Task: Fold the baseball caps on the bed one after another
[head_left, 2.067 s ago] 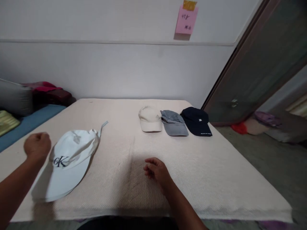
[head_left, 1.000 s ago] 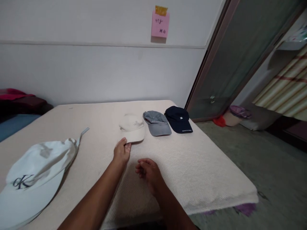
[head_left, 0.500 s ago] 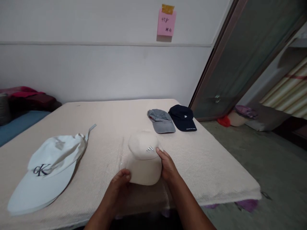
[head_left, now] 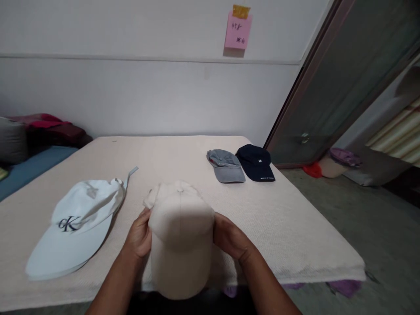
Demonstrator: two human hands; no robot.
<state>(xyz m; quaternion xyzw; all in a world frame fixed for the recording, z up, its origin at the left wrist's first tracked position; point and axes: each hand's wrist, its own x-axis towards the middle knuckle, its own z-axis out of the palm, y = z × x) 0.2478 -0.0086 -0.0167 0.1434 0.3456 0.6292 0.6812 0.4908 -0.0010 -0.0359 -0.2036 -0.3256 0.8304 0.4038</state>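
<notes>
"Cream cap point(head_left: 181, 245): where is it exactly?"

"Between the left hand point(head_left: 139, 236) and the right hand point(head_left: 231, 236), over the near edge of the pale cover point(head_left: 295, 236), brim point(head_left: 181, 275) to the near side. The left fingers curl in against one flank; the right ones hold the other, tips hidden, so I can't tell how firmly."

"What could go wrong?"

"The crown point(head_left: 179, 205) looks soft, so I'd say too much squeeze could dent it. If one hand slackened, it might tip brim-first off the edge, since the brim seems to reach past. A careless swing left could catch the white cap point(head_left: 78, 218) by its loose strap point(head_left: 132, 171)."

"And the count?"

"Four caps: one cream, held; one white, black-lettered, at the left; one grey cap point(head_left: 226, 166) and one navy cap point(head_left: 256, 162) just beside each other, farther back at the right. Two hands. One pink note point(head_left: 238, 30), up on the wall point(head_left: 131, 96)."
</notes>
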